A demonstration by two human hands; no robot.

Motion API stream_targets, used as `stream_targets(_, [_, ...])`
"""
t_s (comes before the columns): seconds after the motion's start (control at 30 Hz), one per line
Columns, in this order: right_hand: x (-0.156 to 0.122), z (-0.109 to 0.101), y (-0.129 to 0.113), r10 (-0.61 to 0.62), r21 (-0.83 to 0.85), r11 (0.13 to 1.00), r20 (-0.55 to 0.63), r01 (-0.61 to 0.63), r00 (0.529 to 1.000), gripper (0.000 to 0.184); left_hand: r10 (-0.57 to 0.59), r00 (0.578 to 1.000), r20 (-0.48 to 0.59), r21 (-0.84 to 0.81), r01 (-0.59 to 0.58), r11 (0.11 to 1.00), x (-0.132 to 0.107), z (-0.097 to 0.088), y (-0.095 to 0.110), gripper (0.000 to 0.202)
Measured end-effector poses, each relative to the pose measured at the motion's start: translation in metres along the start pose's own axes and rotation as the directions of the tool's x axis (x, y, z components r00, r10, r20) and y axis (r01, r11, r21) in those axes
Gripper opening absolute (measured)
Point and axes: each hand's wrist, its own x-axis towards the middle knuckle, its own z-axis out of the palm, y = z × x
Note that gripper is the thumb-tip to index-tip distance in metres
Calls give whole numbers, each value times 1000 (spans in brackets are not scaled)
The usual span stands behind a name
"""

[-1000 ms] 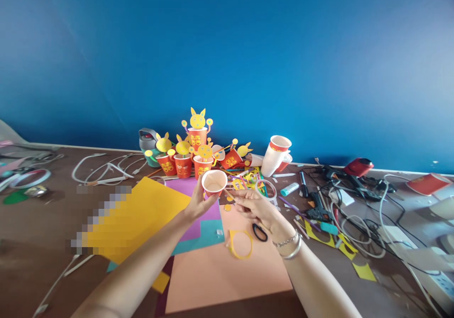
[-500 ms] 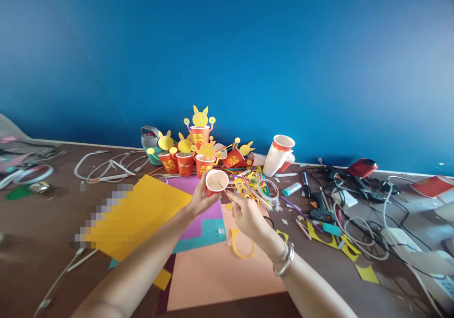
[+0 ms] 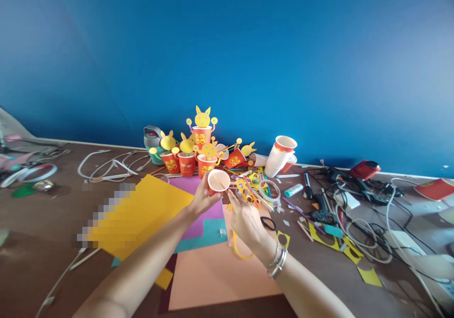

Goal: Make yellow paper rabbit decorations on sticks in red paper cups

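Observation:
My left hand is wrapped round a red paper cup, tilted so that its white inside faces me. A thin line, perhaps a stick, shows inside the cup. Close to the cup's right side is my right hand, its index finger stretched toward the wall below the rim and the other fingers curled. Whether something thin sits in those fingers is too small to tell. Just behind stand red cups bearing yellow paper animal heads, one cup raised above the others.
Under my arms lie yellow, purple and peach paper sheets. A stack of white cups leans at the back. Rightward are paper scraps, a tape roll, a glue gun, and tangled cables. A flask stands back left.
My right hand has shifted slightly left and down, with its index finger now straighter against the cup's side. My left hand still holds the cup; the view has moved slightly.

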Motion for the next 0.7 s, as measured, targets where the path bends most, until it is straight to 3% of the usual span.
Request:
stream_targets(0.07, [-1, -2, -1, -11, 53, 999, 16, 10, 1000, 47, 1, 1000, 2, 0, -1, 1000, -1, 2, 2, 67])
stream_targets(0.13, [3, -10, 1, -5, 272, 962, 85, -19, 996, 39, 3, 1000, -7, 16, -3, 1000, -3, 5, 6, 64])
stream_targets(0.2, [7, -23, 5, 34, 461, 876, 230, -139, 973, 36, 4, 1000, -25, 23, -4, 1000, -4, 9, 10, 61])
stream_targets(0.27, [9, -39, 10, 46, 507, 823, 386, -254, 921, 35, -3, 999, -49, 5, 3, 1000, -3, 13, 12, 60])
stream_targets(0.33, [8, -55, 15, 46, 451, 846, 467, -283, 883, 35, -25, 996, -86, -41, 21, 999, -1, 13, 11, 59])
stream_targets(0.47, [1, -85, 22, 123, 288, 911, 492, -295, 862, 39, -79, 981, -176, -127, 57, 990, 4, 8, 2, 56])
stream_targets(0.53, [-2, -92, 23, 141, 164, 954, 498, -252, 855, 38, -94, 982, -163, -160, 67, 985, 5, 6, -1, 57])
stream_targets(0.7, [-2, -77, 14, 57, -143, 990, 451, 9, 891, 28, -87, 985, -146, -166, 63, 984, 1, 6, 4, 60])
